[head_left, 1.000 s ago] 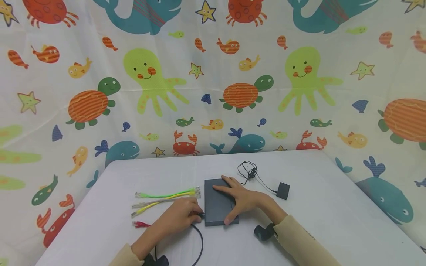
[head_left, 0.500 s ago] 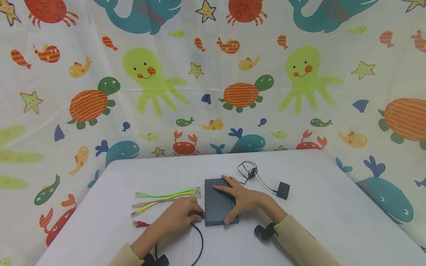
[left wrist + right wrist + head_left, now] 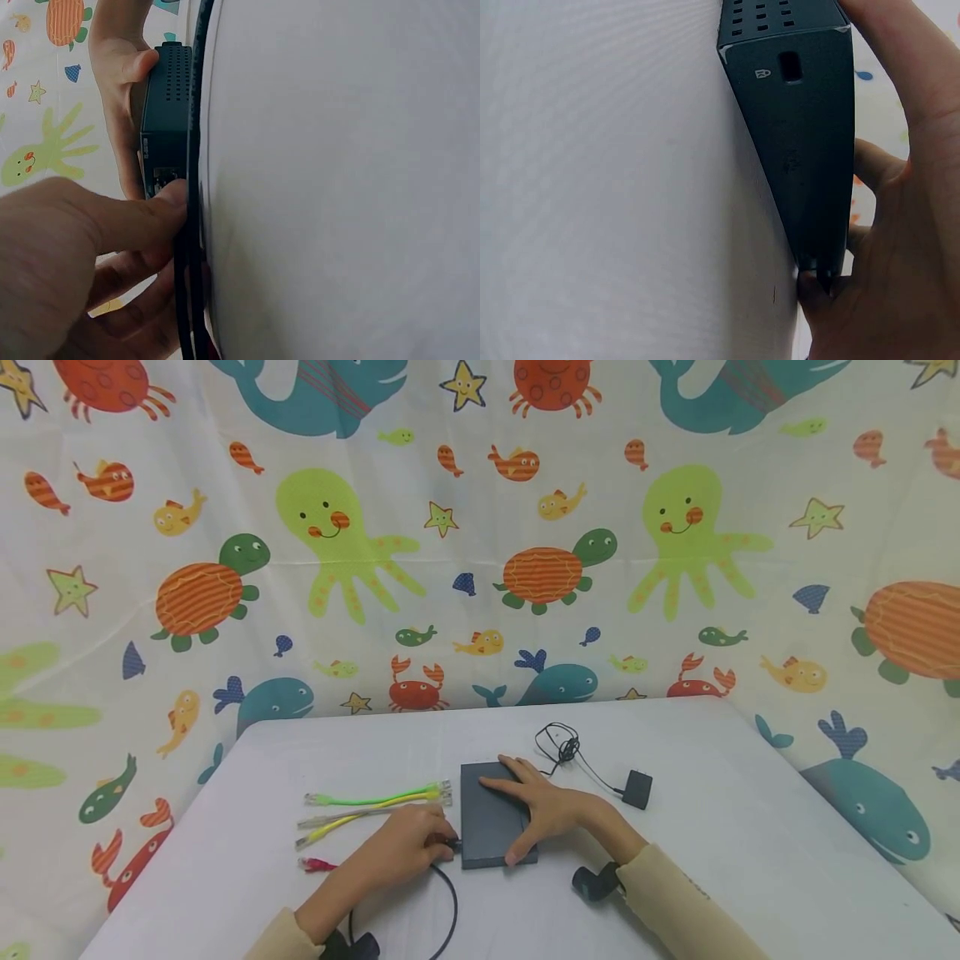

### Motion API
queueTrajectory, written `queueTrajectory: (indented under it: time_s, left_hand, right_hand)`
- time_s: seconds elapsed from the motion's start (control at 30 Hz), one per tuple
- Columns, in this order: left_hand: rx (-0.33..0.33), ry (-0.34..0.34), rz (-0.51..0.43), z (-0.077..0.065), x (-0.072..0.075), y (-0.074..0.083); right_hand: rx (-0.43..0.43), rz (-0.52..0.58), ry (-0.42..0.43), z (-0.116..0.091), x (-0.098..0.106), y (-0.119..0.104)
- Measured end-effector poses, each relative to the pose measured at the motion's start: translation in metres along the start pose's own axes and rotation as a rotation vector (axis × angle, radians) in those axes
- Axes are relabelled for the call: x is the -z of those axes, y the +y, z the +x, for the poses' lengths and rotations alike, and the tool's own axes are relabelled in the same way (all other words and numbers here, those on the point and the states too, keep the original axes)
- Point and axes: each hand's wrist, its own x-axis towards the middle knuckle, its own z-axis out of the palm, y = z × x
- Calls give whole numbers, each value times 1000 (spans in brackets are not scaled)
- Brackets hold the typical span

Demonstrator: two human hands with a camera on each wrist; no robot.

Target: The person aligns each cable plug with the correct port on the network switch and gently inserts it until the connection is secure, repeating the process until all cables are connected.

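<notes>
A dark, flat network switch (image 3: 487, 818) lies in the middle of the white table in the head view. At its left side my left hand (image 3: 408, 843) pinches the black plug (image 3: 455, 845) of a black cable (image 3: 454, 906), which loops toward the near edge. In the left wrist view, the thumb and fingers meet right beside a port (image 3: 166, 175) on the vented switch; they hide how far the plug sits in. My right hand (image 3: 551, 810) spans the switch and holds it, fingers over the top, thumb at the near edge. A lock slot (image 3: 790, 67) shows in the right wrist view.
Left of the switch lie several patch cables: green (image 3: 375, 800), yellow (image 3: 326, 835) and grey (image 3: 318, 822). A red plug (image 3: 318, 865) shows beyond my left forearm. Back right is a black power adapter (image 3: 637, 789) with its bundled cord (image 3: 567, 750). A patterned cloth (image 3: 480, 527) hangs behind.
</notes>
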Motion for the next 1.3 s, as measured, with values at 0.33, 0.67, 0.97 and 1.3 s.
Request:
queueTrajectory:
  time_s: [0.33,0.67,0.97,1.3]
  left_hand:
    - [37,-64,-47,0,9,2]
    - [8,-40,-22,0,7,-3]
    - [-21,-12,-19,0,5,-2]
    - [-39,-3,-14,0,4,-4]
  right_hand:
    - [-6,2,3,1,0,0]
    - [-6,8,-5,0,0,-1]
    - [-9,15,-5,0,0,-1]
    - [-15,5,1,0,1,-2]
